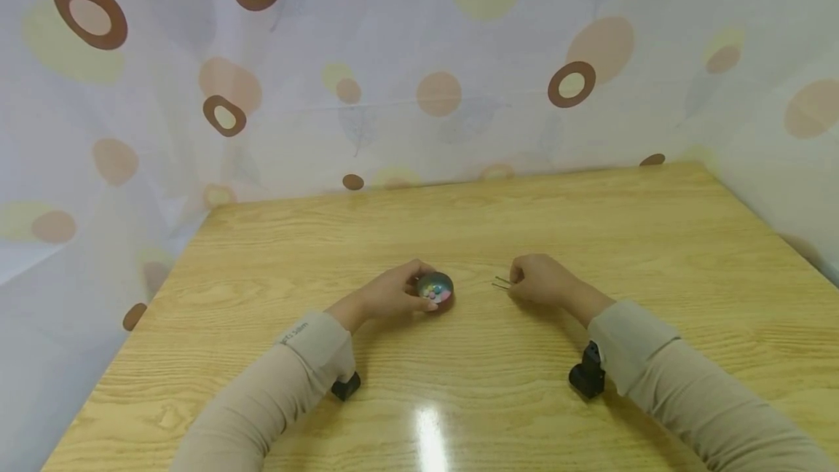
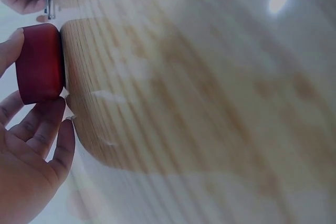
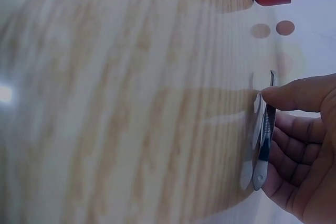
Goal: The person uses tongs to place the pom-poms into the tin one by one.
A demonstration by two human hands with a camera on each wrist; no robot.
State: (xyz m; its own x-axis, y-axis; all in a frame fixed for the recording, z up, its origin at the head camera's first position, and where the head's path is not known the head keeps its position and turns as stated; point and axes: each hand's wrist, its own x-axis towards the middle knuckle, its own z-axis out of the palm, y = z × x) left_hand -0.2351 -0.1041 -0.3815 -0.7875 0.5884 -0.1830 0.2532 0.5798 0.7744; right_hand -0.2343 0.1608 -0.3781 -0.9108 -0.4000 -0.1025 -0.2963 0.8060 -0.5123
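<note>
My left hand (image 1: 390, 291) holds a small round red dish (image 2: 39, 64) by its sides, thumb on one side and fingers on the other. Several small coloured pieces (image 1: 433, 291), pink, yellow and blue-green among them, lie inside the dish in the head view. To the right of it, my right hand (image 1: 542, 280) pinches a pair of metal tweezers (image 3: 266, 135) close over the table. Their two prongs point left toward the dish, spread apart, with nothing between them. The right wrist view shows a bent tip and a rounded joined end.
Both hands work over a wood-grain table (image 1: 459, 224). A patterned white cloth (image 1: 393, 93) hangs behind it and along the sides. Dark wrist cameras, such as the right one (image 1: 588, 377), sit below the beige sleeves (image 1: 708, 392).
</note>
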